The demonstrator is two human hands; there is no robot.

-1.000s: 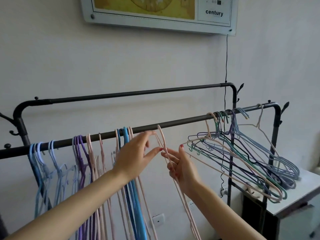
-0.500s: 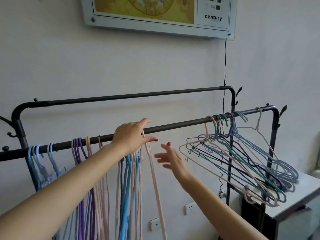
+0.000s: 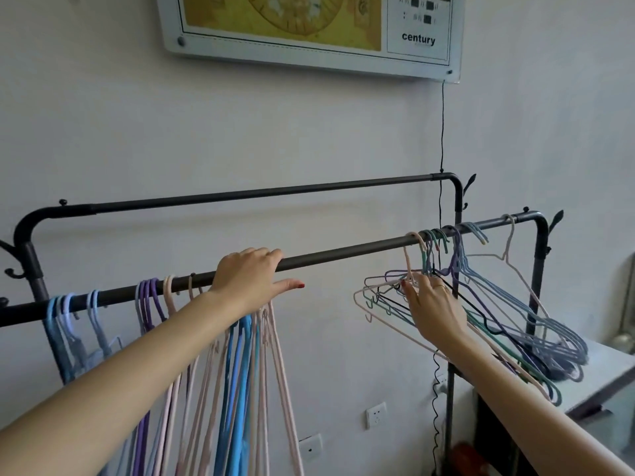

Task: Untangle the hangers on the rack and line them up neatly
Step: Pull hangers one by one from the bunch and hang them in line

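A black two-rail rack stands against the wall; its front rail (image 3: 343, 252) carries the hangers. Light blue hangers (image 3: 62, 324), purple ones (image 3: 147, 297) and a row of pink and blue ones (image 3: 271, 372) hang straight at the left. My left hand (image 3: 251, 280) rests on top of the rail just above that row, thumb stretched out to the right. At the right end a tangled bunch of hangers (image 3: 536, 334) in pink, green, purple, blue and black splays sideways. My right hand (image 3: 433, 307) reaches into it, fingertips pinching the neck of a pink hanger (image 3: 378, 319).
The back rail (image 3: 275, 192) sits higher and is bare. A lone pale hanger (image 3: 508, 255) hangs at the far right. A grey table (image 3: 604, 369) lies under the tangle. A black cord (image 3: 442, 132) drops from a wall panel (image 3: 309, 29). Wall sockets (image 3: 376, 415) sit low.
The pink hanger held between both hands now hangs in the left row. My left hand settled on the rail. My right hand moved right into the tangled bunch.
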